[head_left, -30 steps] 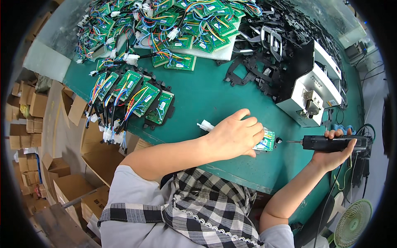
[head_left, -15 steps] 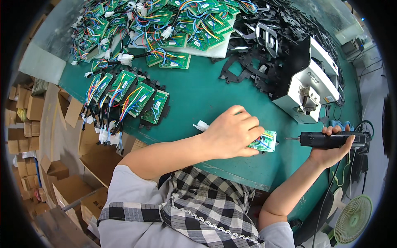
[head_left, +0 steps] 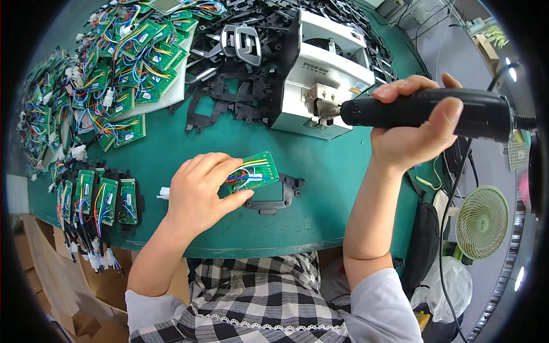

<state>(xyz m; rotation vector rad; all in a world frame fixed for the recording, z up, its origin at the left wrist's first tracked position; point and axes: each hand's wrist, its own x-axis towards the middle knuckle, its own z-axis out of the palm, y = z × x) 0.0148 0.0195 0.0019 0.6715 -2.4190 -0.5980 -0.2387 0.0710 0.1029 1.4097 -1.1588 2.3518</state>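
My left hand (head_left: 197, 197) pinches a green circuit board (head_left: 264, 166) with coloured wires, thumb at its near edge and fingers on top. The board is tilted above a black plastic frame (head_left: 281, 197) that lies on the table. A white connector (head_left: 164, 193) pokes out left of this hand. My right hand (head_left: 409, 140) is wrapped round a black electric screwdriver (head_left: 480, 114) held level. Its tip points left into the metal outlet of a white screw feeder (head_left: 337, 74); whether a screw sits on the tip is too small to tell.
Several wired boards in black frames (head_left: 106, 200) stand in a row at left. Behind them is a heap of wired boards (head_left: 137, 68). Black plastic frames (head_left: 229, 100) pile up beside the feeder. A green fan (head_left: 482, 223) and the screwdriver's cable (head_left: 443, 240) are at right.
My right hand has brought the screwdriver forward and left to the screw feeder. My left hand has tilted the board, and the black frame now shows beneath. The view has turned to the right.
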